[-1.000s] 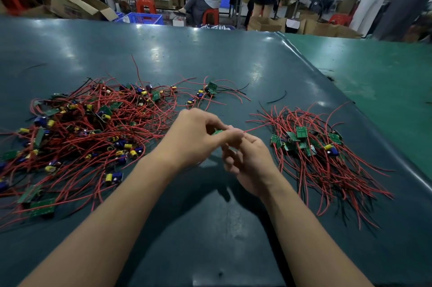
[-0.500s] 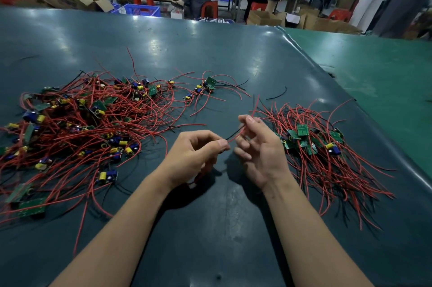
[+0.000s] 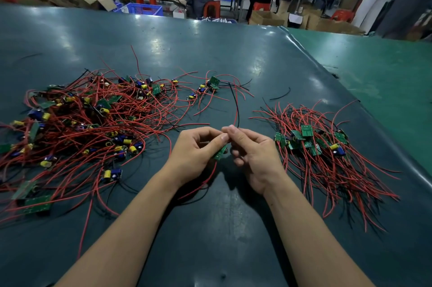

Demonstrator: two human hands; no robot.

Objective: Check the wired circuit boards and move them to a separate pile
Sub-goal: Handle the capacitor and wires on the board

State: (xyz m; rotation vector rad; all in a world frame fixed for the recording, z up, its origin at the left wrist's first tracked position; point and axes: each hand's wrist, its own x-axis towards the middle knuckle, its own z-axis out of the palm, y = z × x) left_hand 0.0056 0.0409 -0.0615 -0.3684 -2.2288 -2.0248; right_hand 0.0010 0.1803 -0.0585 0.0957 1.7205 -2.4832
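Green, a small board (image 3: 220,152) sat tilted between the two hands, above the surface (image 3: 210,228). The left hand (image 3: 195,153) gripped it with curled fingers; the right hand (image 3: 251,154) pinched its wires (image 3: 236,109), one red and one black, which rose beyond the fingertips. Left of the hands lay a big tangled pile (image 3: 88,127); right of them, a smaller pile (image 3: 322,153).
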